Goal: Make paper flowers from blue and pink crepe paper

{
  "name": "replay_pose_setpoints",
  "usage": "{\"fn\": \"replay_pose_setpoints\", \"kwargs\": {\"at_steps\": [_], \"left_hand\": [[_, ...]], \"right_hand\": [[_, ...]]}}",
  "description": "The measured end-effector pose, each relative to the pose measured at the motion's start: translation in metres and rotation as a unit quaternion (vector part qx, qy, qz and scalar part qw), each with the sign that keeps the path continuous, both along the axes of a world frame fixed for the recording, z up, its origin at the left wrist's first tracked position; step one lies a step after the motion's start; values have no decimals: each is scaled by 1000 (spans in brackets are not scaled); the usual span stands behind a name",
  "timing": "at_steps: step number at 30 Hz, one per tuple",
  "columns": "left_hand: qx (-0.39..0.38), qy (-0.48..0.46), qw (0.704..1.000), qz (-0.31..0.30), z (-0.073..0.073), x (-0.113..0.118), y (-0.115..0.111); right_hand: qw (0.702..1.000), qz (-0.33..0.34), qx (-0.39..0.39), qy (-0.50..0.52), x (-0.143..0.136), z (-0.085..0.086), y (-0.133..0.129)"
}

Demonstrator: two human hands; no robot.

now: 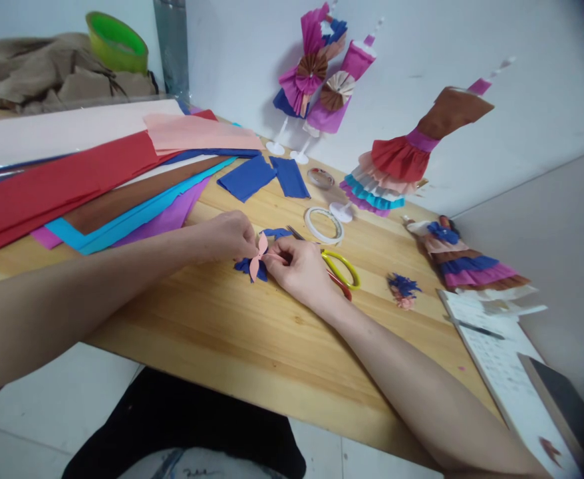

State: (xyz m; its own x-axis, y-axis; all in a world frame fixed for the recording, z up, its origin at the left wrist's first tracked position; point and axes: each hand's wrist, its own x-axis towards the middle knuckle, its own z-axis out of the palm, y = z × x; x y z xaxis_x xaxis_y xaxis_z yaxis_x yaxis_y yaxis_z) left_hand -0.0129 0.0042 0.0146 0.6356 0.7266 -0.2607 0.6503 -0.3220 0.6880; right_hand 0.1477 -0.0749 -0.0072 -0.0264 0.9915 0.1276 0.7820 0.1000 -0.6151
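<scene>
A small pink paper piece with petal-shaped ends [255, 267] is held between my two hands, just above the wooden table. My left hand [235, 234] pinches it from the left side, fingertips closed. From the right, my right hand [299, 266] is closed on its other side, thumb and forefinger together. Dark blue cut paper pieces [243, 265] lie beneath and behind it. Right beside my right hand are scissors with a yellow and a red handle loop [342, 269], their blades partly hidden behind the hand.
Folded crepe paper sheets [97, 173] cover the left. Blue paper rectangles [248, 178], a white tape roll [324, 225] and a clear tape roll [320, 177] lie behind my hands. Paper-dressed forms [402, 156] stand at the back. Blue and pink scraps [404, 287] and a notebook [491, 339] are right.
</scene>
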Motion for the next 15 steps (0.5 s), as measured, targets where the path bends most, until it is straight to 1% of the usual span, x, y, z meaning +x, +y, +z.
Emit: {"fn": "replay_pose_setpoints", "kwargs": {"at_steps": [7,11,15], "left_hand": [[4,30,1000,6,3,2,-2],[14,12,1000,2,3,1,-4],[-2,20,1000,3,1,1,-2]], "right_hand": [[1000,6,1,0,0,2,0],[1000,11,5,6,1,2,1],[999,32,5,16,3,1,1]]}}
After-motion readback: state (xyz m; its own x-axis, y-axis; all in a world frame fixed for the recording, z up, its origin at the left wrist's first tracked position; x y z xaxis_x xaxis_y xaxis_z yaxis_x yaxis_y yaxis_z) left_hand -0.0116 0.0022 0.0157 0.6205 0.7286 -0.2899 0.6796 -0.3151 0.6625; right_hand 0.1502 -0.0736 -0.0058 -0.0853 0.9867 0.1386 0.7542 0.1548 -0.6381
